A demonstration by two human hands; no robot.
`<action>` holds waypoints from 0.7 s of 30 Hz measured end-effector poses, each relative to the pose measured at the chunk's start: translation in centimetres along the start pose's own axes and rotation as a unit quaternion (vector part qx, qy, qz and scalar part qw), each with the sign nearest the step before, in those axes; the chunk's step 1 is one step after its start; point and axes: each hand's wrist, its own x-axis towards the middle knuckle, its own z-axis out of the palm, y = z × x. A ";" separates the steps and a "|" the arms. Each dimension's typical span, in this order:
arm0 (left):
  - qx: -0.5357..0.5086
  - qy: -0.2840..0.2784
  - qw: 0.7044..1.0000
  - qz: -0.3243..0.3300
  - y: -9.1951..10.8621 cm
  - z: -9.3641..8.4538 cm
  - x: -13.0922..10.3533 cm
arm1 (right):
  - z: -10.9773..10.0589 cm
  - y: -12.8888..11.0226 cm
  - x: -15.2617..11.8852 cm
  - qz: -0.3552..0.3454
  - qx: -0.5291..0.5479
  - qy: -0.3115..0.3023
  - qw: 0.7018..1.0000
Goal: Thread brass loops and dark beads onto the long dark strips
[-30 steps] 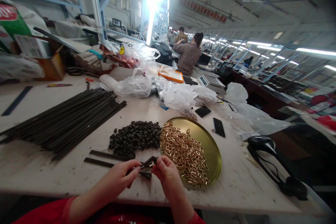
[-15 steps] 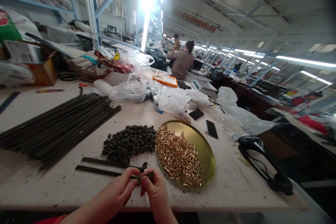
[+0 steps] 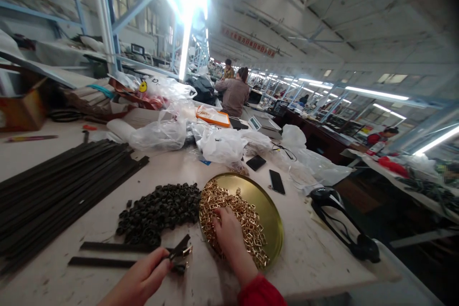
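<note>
My left hand (image 3: 145,275) pinches a short dark strap (image 3: 178,247) between thumb and fingers; a gold buckle (image 3: 187,250) shows at its end. Over the round gold tray (image 3: 268,210), my right hand (image 3: 229,234) reaches into a heap of small gold rectangular buckles (image 3: 249,217). Its thumb and fingertips are drawn together, and whatever is between them is hidden. Left of the tray lies a pile of small black loops (image 3: 158,213). Two long dark strips (image 3: 103,262) lie side by side near my left hand, their right ends partly covered by it.
Many long black strips (image 3: 64,181) are stacked at the left. Clear plastic bags (image 3: 222,143) line the back of the table. Two dark phone-like objects, one a phone (image 3: 277,181), lie behind the tray. A black handled device (image 3: 344,224) stands right. Co-workers (image 3: 234,93) are farther off.
My right hand has left the strap held with my left hand and moved right into the buckles. The left hand keeps the strap, now lower left in view. The whole view has shifted.
</note>
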 end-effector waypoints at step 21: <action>-0.065 0.003 0.996 0.054 3.5 -1.8 0.6 | -1.2 -4.5 -2.6 0.053 0.391 -0.098 0.914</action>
